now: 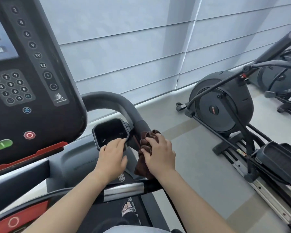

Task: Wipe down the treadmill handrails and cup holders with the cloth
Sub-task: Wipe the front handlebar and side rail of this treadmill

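Note:
A dark brown cloth is bunched around the right handrail, a thick grey curved bar. My right hand grips the cloth and presses it against the rail, just below its black grip section. A black square cup holder sits left of the rail. My left hand rests flat on the cup holder's near rim, fingers together, holding nothing. The lower part of the cloth hangs down beneath my right hand.
The treadmill console with keypad and buttons fills the left. A chrome and black front bar crosses below my arms. An elliptical machine stands to the right on the grey floor. Window blinds cover the wall ahead.

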A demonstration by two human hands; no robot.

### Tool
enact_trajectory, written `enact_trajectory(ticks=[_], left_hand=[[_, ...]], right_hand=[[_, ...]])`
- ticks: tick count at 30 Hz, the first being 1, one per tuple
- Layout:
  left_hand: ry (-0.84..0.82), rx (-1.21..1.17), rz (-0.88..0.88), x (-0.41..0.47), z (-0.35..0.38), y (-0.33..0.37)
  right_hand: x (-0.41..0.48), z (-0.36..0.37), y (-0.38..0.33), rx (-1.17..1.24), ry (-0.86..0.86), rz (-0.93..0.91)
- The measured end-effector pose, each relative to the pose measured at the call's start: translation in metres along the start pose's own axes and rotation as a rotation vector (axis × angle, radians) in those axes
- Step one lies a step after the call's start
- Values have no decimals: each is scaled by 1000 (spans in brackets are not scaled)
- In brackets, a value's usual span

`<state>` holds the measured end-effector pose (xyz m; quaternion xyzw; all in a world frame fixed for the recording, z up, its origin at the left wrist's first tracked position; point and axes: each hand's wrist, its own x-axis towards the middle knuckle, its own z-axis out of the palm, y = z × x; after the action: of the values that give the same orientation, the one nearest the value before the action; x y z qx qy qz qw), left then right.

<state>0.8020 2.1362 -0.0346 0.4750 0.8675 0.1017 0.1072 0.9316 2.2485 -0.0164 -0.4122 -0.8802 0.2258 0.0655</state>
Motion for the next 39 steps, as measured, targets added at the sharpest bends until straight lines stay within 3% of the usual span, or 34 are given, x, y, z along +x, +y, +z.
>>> enact_trajectory(ticks=[6, 10, 23, 31, 39], left_hand=[[41, -37, -17, -56, 12, 58], [70, -23, 5, -114, 29, 92], [-85, -152, -43, -266, 62, 117], [-163, -203, 170, -292, 62, 139], [-200, -249, 250, -334, 61, 123]], right_hand=[[-65, -17, 47, 122, 7, 45], [-113, -21, 67, 34, -10, -14], [-246, -30, 123, -53, 68, -17], [-322, -35, 145, -32, 173, 161], [-391, -34, 162, -40, 342, 299]])
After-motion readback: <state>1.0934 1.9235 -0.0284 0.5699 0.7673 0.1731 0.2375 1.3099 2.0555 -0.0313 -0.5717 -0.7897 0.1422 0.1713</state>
